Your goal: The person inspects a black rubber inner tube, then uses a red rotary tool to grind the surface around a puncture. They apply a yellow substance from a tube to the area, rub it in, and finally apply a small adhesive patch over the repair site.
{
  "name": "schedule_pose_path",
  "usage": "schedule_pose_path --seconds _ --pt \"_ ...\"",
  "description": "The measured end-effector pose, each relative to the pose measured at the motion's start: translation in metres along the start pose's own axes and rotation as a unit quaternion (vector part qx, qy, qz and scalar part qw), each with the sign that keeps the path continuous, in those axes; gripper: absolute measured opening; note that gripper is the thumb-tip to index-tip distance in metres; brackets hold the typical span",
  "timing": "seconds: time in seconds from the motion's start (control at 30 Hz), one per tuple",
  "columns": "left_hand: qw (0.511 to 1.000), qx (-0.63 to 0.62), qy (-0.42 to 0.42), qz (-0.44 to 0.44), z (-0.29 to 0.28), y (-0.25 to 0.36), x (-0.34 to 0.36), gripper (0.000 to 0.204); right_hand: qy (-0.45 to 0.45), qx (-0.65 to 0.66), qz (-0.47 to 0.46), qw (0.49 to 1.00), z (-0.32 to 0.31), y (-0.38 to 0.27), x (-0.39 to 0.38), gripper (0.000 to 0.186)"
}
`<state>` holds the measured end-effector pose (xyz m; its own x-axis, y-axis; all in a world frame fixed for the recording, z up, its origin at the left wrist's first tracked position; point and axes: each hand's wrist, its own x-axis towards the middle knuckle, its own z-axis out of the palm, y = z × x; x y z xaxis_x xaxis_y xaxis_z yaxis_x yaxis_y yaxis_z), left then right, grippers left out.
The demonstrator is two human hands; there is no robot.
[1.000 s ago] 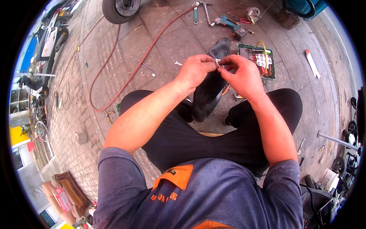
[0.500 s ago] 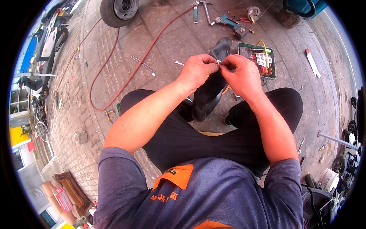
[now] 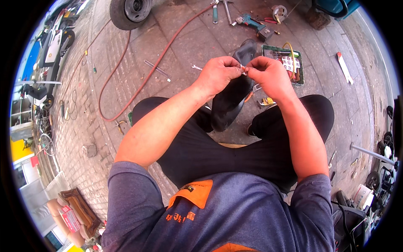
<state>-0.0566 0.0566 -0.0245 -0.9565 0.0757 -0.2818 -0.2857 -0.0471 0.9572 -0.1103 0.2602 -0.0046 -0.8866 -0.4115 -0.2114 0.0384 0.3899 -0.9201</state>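
Note:
Close together above a black rubber inner tube (image 3: pixel 228 103), my two hands pinch a small white piece (image 3: pixel 243 71). The fingertips of my left hand (image 3: pixel 218 76) are closed on its left side. On the other side, the thumb and forefinger of my right hand (image 3: pixel 268 76) grip it. Fingers cover most of the piece, so its exact kind is hidden. The tube lies between my bent legs, partly behind my hands. Just beyond my right hand stands a green tool basket (image 3: pixel 302 69) with a white sheet of round red-marked pieces (image 3: pixel 290 63) in it.
A cordless drill (image 3: pixel 254 26), hammer (image 3: pixel 227 12) and adjustable wrench (image 3: pixel 215 14) lie on the paving ahead. A red hose (image 3: pixel 155 68) loops at the left, below a wheel (image 3: pixel 119 13). A yellow tool (image 3: pixel 267 101) lies by my right knee.
My right hand has turned and shifted slightly up and right, and more of the white piece shows between the fingertips. The yellow tool beneath my right wrist has come into view.

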Motion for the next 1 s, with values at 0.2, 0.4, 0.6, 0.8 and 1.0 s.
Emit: schedule_pose_path --seconds 0.2,0.4,0.6,0.8,1.0 --pt "1.0 -0.01 -0.023 0.001 -0.001 0.002 0.0 0.011 -0.046 0.107 0.043 0.992 -0.01 -0.002 0.001 0.013" --pt "0.999 -0.027 -0.042 -0.007 -0.003 0.003 0.004 0.012 -0.063 0.186 0.086 0.977 -0.017 0.0 0.003 0.008" --pt "0.999 -0.024 -0.04 -0.012 -0.002 0.005 0.003 0.012 -0.047 0.229 0.123 0.965 -0.019 0.004 0.003 0.007" --pt "0.998 -0.049 -0.04 -0.009 -0.001 0.004 0.004 0.012 -0.038 0.295 0.134 0.945 -0.022 0.011 0.005 0.007" --pt "0.999 -0.036 -0.026 -0.006 0.001 0.005 0.004 0.014 -0.013 0.333 0.126 0.935 -0.025 0.013 0.004 0.006"
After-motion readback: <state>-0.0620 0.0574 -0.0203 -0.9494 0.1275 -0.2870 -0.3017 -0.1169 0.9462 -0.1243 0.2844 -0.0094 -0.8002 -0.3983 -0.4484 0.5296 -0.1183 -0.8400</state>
